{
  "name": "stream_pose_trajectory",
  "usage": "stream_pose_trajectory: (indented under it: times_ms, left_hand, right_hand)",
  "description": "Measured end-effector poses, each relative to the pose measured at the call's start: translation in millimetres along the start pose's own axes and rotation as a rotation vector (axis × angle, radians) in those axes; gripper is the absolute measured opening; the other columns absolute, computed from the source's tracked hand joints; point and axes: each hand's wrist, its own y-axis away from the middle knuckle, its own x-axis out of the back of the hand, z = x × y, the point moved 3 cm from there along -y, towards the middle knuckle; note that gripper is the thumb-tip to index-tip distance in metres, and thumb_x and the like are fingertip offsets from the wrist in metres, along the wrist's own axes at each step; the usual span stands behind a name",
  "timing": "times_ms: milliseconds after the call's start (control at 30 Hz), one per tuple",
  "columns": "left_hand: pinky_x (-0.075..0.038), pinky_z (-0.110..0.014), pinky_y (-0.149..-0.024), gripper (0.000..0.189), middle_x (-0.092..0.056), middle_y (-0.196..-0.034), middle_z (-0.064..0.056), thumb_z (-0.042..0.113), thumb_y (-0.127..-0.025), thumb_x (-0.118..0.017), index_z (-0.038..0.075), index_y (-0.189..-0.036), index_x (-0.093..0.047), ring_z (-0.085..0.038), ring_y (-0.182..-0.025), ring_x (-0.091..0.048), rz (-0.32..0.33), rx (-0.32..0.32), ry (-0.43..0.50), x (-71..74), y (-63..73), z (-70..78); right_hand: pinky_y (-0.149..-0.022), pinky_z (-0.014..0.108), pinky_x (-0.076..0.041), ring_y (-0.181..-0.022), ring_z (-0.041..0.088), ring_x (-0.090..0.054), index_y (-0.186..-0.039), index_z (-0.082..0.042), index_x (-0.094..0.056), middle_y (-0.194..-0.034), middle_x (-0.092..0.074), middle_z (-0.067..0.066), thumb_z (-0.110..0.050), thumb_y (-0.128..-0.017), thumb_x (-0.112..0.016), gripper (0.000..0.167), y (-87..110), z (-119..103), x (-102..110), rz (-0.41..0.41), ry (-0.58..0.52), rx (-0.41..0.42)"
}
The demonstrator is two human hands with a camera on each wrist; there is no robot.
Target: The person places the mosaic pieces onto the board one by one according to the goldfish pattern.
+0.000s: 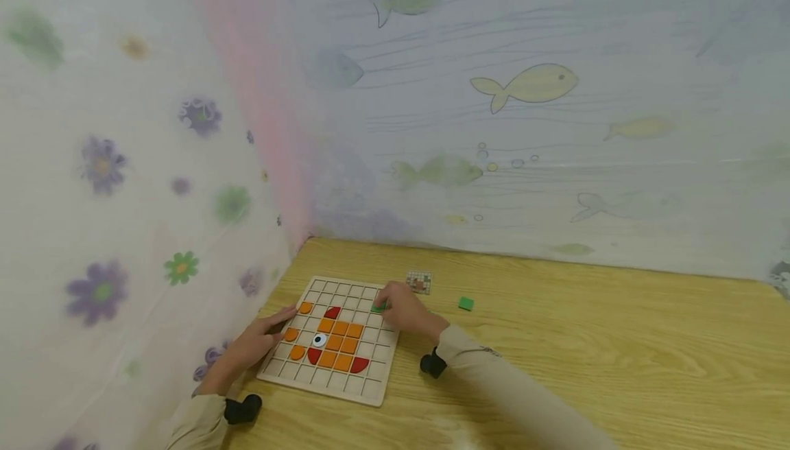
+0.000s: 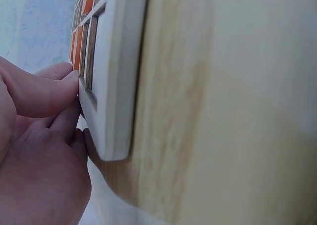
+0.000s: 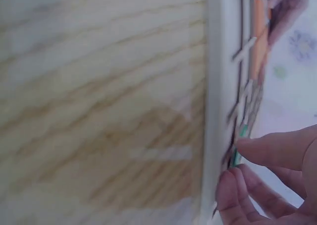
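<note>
A pale wooden grid board (image 1: 364, 390) lies on the table, with orange squares (image 1: 333, 341), orange discs (image 1: 297, 352), red quarter-round pieces (image 1: 359, 365) and a round eye piece (image 1: 319, 340) in its cells. My right hand (image 1: 404, 309) pinches a green tile (image 1: 378, 307) at the board's upper right. In the right wrist view the thumb presses on that green tile (image 3: 237, 155), close by the board's edge. My left hand (image 1: 253, 347) rests along the board's left edge, its fingers stretched out. The left wrist view has the thumb touching the board's rim (image 2: 116, 111).
A small pattern card (image 1: 419, 282) lies just beyond the board, behind the right hand. A loose green square (image 1: 465, 304) is on the wooden table (image 1: 586, 340) to the right. Flowered sheeting (image 1: 154, 230) borders the left side, and fish-printed sheeting (image 1: 524, 182) the back.
</note>
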Motion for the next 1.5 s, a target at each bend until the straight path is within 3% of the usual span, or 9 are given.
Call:
stream_pose_trajectory:
  times_ms: [67,200,333,600,733,900,1100,1267,1500]
  left_hand:
    - [-0.016,-0.058,-0.108,0.054,-0.026,-0.151,-0.019,-0.005,-0.091,-0.046,0.002,-0.144,-0.039,-0.040,-0.140,-0.016,-0.006,-0.003,-0.002,-0.4,-0.3,0.3]
    - [-0.014,-0.058,-0.108,0.055,-0.025,-0.152,-0.019,-0.006,-0.090,-0.045,0.002,-0.144,-0.038,-0.040,-0.140,-0.015,-0.002,0.010,-0.010,-0.2,-0.6,-0.4]
    - [-0.014,-0.059,-0.108,0.054,-0.025,-0.152,-0.019,-0.005,-0.091,-0.045,0.002,-0.144,-0.038,-0.041,-0.139,-0.015,0.004,0.012,-0.035,-0.5,-1.5,-2.7]
    - [-0.014,-0.060,-0.108,0.054,-0.025,-0.152,-0.020,-0.004,-0.091,-0.047,0.003,-0.144,-0.038,-0.042,-0.139,-0.015,-0.004,-0.005,-0.028,0.4,-1.9,-2.7]
    - [-0.014,-0.059,-0.108,0.055,-0.025,-0.152,-0.019,-0.004,-0.091,-0.047,0.003,-0.145,-0.038,-0.041,-0.140,-0.014,-0.010,0.005,-0.009,1.2,-1.2,-1.8]
    - [-0.015,-0.060,-0.108,0.055,-0.026,-0.151,-0.021,-0.006,-0.090,-0.046,0.000,-0.144,-0.038,-0.043,-0.139,-0.015,-0.007,-0.012,-0.015,1.5,-0.8,0.0]
    - [-0.016,-0.060,-0.107,0.054,-0.028,-0.151,-0.019,-0.005,-0.090,-0.047,0.001,-0.143,-0.039,-0.043,-0.139,-0.016,0.002,-0.025,-0.026,1.7,-0.6,0.4]
    - [-0.015,-0.059,-0.108,0.053,-0.028,-0.151,-0.017,-0.003,-0.091,-0.047,0.003,-0.144,-0.040,-0.041,-0.140,-0.016,0.016,-0.006,-0.043,2.4,-1.5,-0.4]
    - [-0.015,-0.061,-0.107,0.053,-0.029,-0.150,-0.020,-0.004,-0.091,-0.046,0.000,-0.143,-0.040,-0.043,-0.139,-0.017,0.014,-0.029,-0.052,1.1,-1.8,-1.7]
  right_hand:
    - [-0.084,0.041,-0.044,-0.076,0.021,-0.053,-0.097,0.003,-0.072,-0.100,-0.062,0.015,0.016,-0.075,-0.050,0.034,2.9,0,5,-0.013,-0.017,-0.038]
    - [-0.086,0.051,-0.043,-0.079,0.022,-0.054,-0.098,0.000,-0.071,-0.101,-0.059,0.013,0.009,-0.080,-0.055,0.026,9.8,-2,17,-0.039,-0.012,-0.083]
    - [-0.069,0.038,-0.049,-0.080,0.024,-0.055,-0.099,0.001,-0.070,-0.103,-0.059,0.014,0.007,-0.082,-0.058,0.022,18.5,-1,31,-0.062,0.010,-0.081]
    - [-0.058,0.031,-0.040,-0.071,0.021,-0.048,-0.101,0.003,-0.070,-0.110,-0.060,0.019,0.006,-0.080,-0.060,0.024,38.2,10,54,-0.048,0.088,-0.094]
    - [-0.060,0.031,-0.043,-0.074,0.021,-0.051,-0.102,0.002,-0.070,-0.113,-0.060,0.019,0.000,-0.083,-0.063,0.020,46.6,17,64,-0.051,0.100,-0.137]
    - [-0.068,0.036,-0.047,-0.079,0.021,-0.051,-0.101,0.000,-0.070,-0.096,-0.058,0.012,-0.002,-0.084,-0.064,0.019,58.4,26,71,-0.064,0.124,-0.164]
    - [-0.066,0.031,-0.049,-0.076,0.020,-0.055,-0.100,0.002,-0.070,-0.094,-0.061,0.013,0.004,-0.080,-0.062,0.022,69.3,35,74,-0.080,0.142,-0.081]
    - [-0.067,0.031,-0.050,-0.080,0.020,-0.058,-0.103,0.002,-0.069,-0.097,-0.061,0.012,0.004,-0.077,-0.065,0.026,70.3,37,69,-0.096,0.100,-0.090]
    - [-0.065,0.027,-0.049,-0.077,0.016,-0.055,-0.106,0.003,-0.068,-0.098,-0.061,0.010,0.005,-0.078,-0.067,0.028,64.6,36,53,-0.094,0.067,-0.083]
